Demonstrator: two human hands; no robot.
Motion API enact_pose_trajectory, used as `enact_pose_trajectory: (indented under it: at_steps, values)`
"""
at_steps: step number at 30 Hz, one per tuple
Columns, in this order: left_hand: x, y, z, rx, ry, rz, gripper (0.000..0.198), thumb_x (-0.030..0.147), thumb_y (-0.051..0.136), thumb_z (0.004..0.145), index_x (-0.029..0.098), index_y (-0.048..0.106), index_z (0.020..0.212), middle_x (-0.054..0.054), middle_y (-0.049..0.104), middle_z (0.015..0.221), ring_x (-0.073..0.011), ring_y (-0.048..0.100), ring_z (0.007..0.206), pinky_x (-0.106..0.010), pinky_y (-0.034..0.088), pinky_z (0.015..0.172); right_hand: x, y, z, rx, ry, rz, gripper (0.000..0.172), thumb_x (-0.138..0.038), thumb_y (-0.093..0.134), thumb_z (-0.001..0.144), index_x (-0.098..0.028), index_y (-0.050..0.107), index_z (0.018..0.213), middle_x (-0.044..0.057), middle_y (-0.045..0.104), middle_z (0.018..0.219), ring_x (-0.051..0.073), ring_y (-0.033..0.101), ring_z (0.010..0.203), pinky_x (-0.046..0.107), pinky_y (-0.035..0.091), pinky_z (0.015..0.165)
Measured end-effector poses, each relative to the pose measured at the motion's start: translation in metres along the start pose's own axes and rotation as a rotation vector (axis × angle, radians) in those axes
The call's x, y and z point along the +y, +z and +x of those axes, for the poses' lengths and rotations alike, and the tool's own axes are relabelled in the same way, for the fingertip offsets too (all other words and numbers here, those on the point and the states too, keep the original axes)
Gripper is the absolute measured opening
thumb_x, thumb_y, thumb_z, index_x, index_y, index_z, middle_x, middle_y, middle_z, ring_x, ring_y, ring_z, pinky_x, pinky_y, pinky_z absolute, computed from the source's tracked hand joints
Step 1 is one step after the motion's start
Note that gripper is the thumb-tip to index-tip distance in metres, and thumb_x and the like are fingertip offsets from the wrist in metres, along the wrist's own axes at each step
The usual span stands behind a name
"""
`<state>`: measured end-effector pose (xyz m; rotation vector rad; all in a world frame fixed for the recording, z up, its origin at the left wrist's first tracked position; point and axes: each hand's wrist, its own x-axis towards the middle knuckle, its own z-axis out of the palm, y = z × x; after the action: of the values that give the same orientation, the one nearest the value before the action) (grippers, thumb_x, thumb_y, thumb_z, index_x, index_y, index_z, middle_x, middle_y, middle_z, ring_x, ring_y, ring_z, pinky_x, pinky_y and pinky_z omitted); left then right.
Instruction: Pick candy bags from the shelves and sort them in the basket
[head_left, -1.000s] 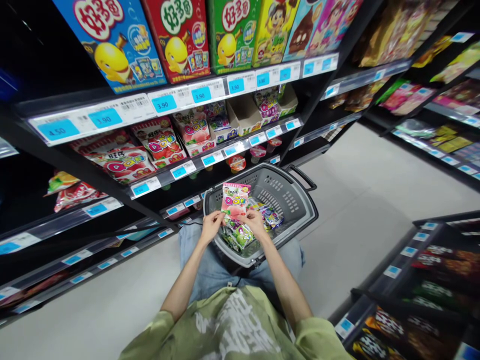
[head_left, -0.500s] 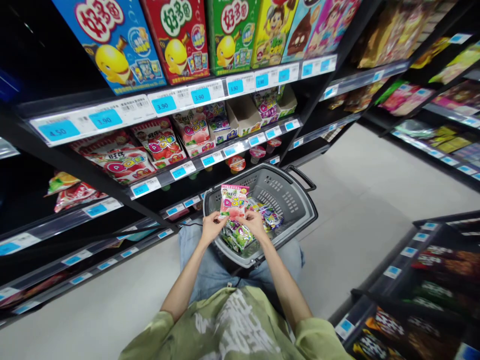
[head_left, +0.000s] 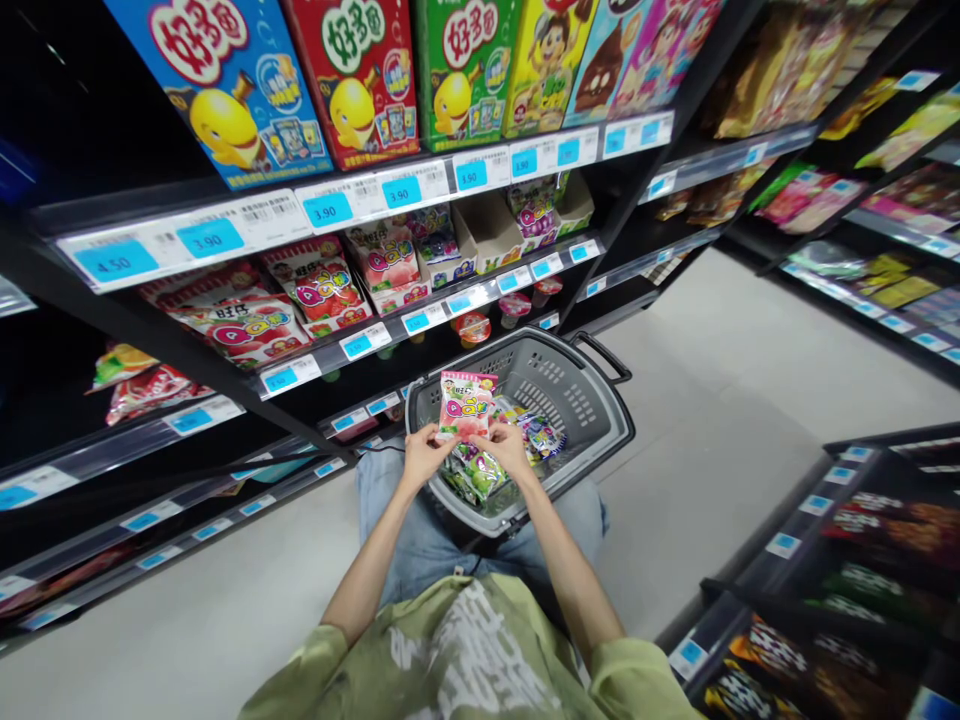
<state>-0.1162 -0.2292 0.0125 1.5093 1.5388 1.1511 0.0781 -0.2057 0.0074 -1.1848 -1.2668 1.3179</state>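
A pink and white bag of gummy candy point(head_left: 466, 402) is held upright, its printed front facing me, over the grey shopping basket point(head_left: 600, 440). My left hand point(head_left: 424, 455) pinches its lower left corner. At the lower right corner, my right hand point(head_left: 507, 448) has its fingers closed on the same bag. Below the hands, several candy bags lie in the basket, among them green ones point(head_left: 480, 472) and a blue-purple one point(head_left: 541, 434). The basket stands between my knees, its black handle point(head_left: 604, 355) at the far right end.
Ahead, a shelf carries several colourful snack boxes point(head_left: 367, 80) above a row of gummy bags point(head_left: 319, 285) and an open carton point(head_left: 487, 232). Jelly cups point(head_left: 474, 327) sit lower down. Another rack with dark packets point(head_left: 885, 590) stands to the right, across the tiled floor point(head_left: 720, 400).
Hardly anything differs. The candy bag has tilted very slightly, while both hands keep their grip in the same place over the basket.
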Motion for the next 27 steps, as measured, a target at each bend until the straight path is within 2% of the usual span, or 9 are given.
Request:
enact_pose_trajectory:
  at_steps: [10, 27]
  values:
    - [0.008, -0.002, 0.000, -0.010, 0.018, 0.035, 0.029, 0.044, 0.073, 0.077, 0.017, 0.064, 0.074, 0.003, 0.063, 0.061, -0.0103, 0.052, 0.053, -0.021, 0.040, 0.058, -0.008, 0.001, -0.002, 0.003, 0.017, -0.020, 0.053, -0.061, 0.085, 0.056, -0.021, 0.051, 0.052, 0.003, 0.061, 0.053, 0.016, 0.054, 0.048, 0.028, 0.039, 0.049]
    - [0.012, -0.004, 0.000, -0.030, 0.015, 0.057, 0.028, 0.044, 0.071, 0.078, 0.017, 0.065, 0.075, 0.003, 0.064, 0.061, -0.0107, 0.054, 0.054, -0.021, 0.041, 0.059, -0.005, 0.000, -0.002, -0.003, 0.012, -0.005, 0.050, -0.058, 0.086, 0.057, -0.020, 0.053, 0.052, 0.003, 0.062, 0.053, 0.016, 0.054, 0.048, 0.028, 0.039, 0.049]
